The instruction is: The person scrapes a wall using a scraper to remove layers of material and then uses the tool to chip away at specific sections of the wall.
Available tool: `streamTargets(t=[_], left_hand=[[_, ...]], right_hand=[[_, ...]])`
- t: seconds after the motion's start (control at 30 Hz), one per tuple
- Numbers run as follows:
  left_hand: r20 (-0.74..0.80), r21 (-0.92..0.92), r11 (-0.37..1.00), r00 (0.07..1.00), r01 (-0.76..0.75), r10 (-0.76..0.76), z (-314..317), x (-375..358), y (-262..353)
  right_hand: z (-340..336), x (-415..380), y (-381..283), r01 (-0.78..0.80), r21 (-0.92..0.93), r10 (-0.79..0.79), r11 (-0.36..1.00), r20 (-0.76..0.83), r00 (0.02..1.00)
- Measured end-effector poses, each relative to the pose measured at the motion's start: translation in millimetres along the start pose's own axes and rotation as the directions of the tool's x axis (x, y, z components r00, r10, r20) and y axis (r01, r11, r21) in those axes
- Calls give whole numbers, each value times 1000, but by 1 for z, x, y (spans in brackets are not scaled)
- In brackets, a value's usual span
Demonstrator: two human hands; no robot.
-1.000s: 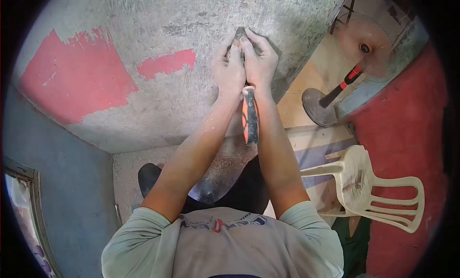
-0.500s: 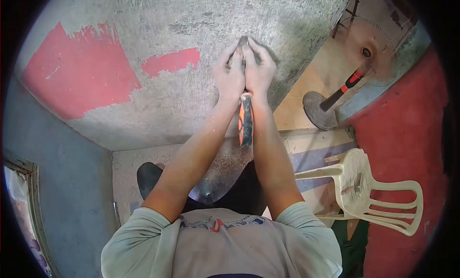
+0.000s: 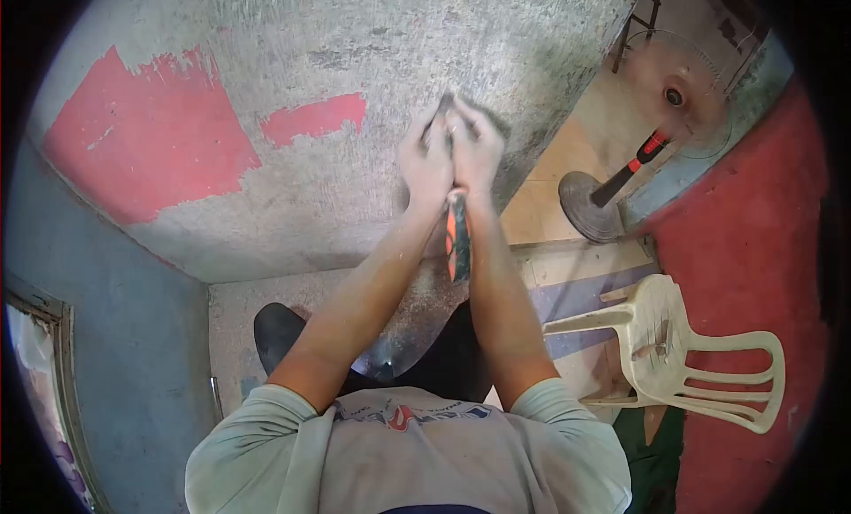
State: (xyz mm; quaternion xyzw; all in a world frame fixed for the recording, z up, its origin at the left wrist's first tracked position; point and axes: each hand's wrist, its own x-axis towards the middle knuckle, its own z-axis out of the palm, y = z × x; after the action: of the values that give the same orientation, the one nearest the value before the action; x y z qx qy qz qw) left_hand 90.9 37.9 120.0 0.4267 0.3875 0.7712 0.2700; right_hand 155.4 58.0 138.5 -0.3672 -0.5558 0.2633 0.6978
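Both hands are closed side by side around the blade of a scraper, whose orange and black handle (image 3: 457,239) hangs down between my wrists. My left hand (image 3: 426,159) grips the blade from the left, and my right hand (image 3: 477,152) grips it from the right. Most of the blade is hidden by my fingers; its dark tip shows above the fingertips, at the wall (image 3: 355,195). That wall is grey and rough, with a large pink paint patch (image 3: 151,133) and a smaller pink patch (image 3: 315,119) left of my hands. Dust coats both hands and forearms.
A pedestal fan (image 3: 596,204) stands past the wall's right edge. A cream plastic chair (image 3: 656,337) is at the right, by a red wall (image 3: 753,275). At the left is a blue-grey wall (image 3: 133,337) with a framed opening (image 3: 58,372). Debris lies on the floor (image 3: 235,337) below.
Both hands have moved a little downward along the wall with the scraper. Their grip looks the same, and the pink patches look unchanged.
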Motion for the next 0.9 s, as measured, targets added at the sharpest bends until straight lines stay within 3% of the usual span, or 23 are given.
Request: streamTargets(t=[0.07, 0.17, 0.3, 0.4, 0.5, 0.53, 0.57, 0.63, 0.73, 0.8, 0.9], left_hand=[[-41, 76, 997, 999, -20, 23, -16, -19, -37], [-22, -173, 968, 981, 184, -190, -28, -33, -61], [29, 13, 995, 994, -103, 103, -4, 23, 17], [61, -238, 971, 998, 34, -20, 17, 55, 51], [52, -4, 996, 995, -85, 85, -4, 35, 32], [50, -11, 998, 997, -63, 63, -14, 22, 14], [31, -59, 998, 999, 25, -23, -23, 8, 0], [9, -162, 967, 980, 199, -200, -32, -10, -9], [73, 62, 997, 997, -35, 30, -22, 22, 27], [124, 8, 987, 979, -161, 159, 0, 58, 71], [66, -189, 981, 996, -39, 52, 19, 74, 87]], right_hand=[[-5, -27, 31, 33, -113, -31, 993, 20, 999], [0, -52, 52, -122, 7, 123, 992, -30, 992], [19, 11, -26, 125, -9, -125, 992, -44, 991], [33, 45, -60, 37, 143, -35, 989, -20, 999], [25, 23, -29, 278, -130, -281, 952, -6, 960], [24, 4, -15, 122, -71, -122, 990, 17, 992], [18, -14, 0, 181, -151, -179, 972, 24, 984], [15, -39, 15, 53, -127, -47, 990, 48, 998], [31, 0, 7, 136, -45, -137, 990, -33, 990], [37, 42, -47, 278, -54, -280, 959, -24, 960], [42, 62, -86, 148, 129, -147, 981, -15, 989]])
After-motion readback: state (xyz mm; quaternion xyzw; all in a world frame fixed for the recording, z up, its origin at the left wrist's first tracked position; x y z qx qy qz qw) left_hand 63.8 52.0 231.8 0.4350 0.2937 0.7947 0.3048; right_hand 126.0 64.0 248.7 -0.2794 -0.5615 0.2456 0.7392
